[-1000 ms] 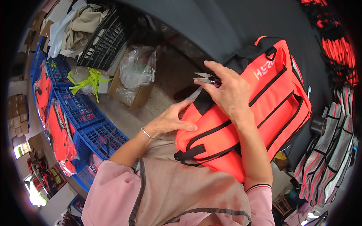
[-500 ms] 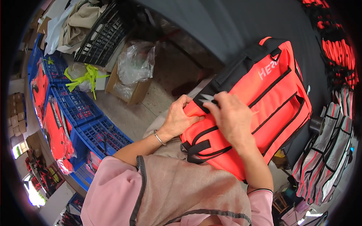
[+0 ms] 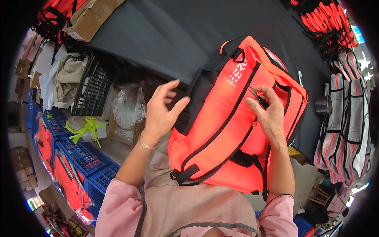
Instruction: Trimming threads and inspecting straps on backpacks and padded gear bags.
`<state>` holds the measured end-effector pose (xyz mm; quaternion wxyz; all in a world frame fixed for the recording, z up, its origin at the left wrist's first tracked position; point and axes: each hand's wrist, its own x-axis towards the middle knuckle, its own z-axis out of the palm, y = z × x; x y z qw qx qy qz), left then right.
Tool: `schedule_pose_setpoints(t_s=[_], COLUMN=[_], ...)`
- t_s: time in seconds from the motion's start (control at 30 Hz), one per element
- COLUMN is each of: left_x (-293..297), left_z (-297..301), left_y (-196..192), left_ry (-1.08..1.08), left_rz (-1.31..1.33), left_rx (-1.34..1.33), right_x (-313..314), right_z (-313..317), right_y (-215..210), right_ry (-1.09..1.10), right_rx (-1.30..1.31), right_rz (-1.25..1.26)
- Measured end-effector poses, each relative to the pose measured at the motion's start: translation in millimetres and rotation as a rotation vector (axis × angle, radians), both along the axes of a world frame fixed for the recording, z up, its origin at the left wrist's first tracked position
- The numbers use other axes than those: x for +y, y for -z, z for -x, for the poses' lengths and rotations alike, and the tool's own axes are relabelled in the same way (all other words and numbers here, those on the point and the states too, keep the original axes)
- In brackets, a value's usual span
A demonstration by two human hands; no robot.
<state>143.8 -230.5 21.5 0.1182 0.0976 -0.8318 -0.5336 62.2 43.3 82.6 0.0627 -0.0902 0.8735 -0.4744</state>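
A bright orange-red backpack (image 3: pixel 213 130) with black trim and shoulder straps rests at the table's edge, its lower end close to my body. My left hand (image 3: pixel 160 108) is raised beside the bag's black left side, fingers apart and holding nothing. Over the strap area, my right hand (image 3: pixel 270 114) grips a small pair of thread snips (image 3: pixel 258 98). Their thin pointed blades stick out up and left above the orange fabric. Part of the snips is hidden inside the fingers.
The table has a dark cloth (image 3: pixel 166 35). A cardboard box (image 3: pixel 92 19) stands far left, with blue crates (image 3: pixel 81 156) and a black crate (image 3: pixel 94 85) below. Piled grey straps (image 3: pixel 341 122) and a metal cup (image 3: pixel 323 104) are at the right.
My left hand has let go of the bag's edge and lifted away, opening. The right hand has moved right with the snips. The bag sits turned more upright, and the view has shifted.
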Motion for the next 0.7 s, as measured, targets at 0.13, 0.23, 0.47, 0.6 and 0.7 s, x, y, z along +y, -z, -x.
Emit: schedule_pose_setpoints(t_s=[0.13,0.23,0.47,0.6,0.7], left_x=[-1,-6,-42,-56,-75], left_z=[58,75,63,62,51], left_y=[-16,-10,10,15,29], left_ry=[0.083,0.184,0.034,-0.023,-0.054], left_rz=[0.184,0.229,0.121,0.306,0.45], left_rx=[-0.056,-0.14,-0.19,-0.14,-0.007], right_x=[5,37,171,222,250], right_z=[-4,-1,10,-18,-25], right_y=[-1,-4,-38,-7,26], right_ry=[0.002,0.123,0.606,0.74,0.772], right_rx=[-0.014,0.058,0.295,0.286,0.214], right_rz=[0.036,0.161,0.082,0.133,-0.199])
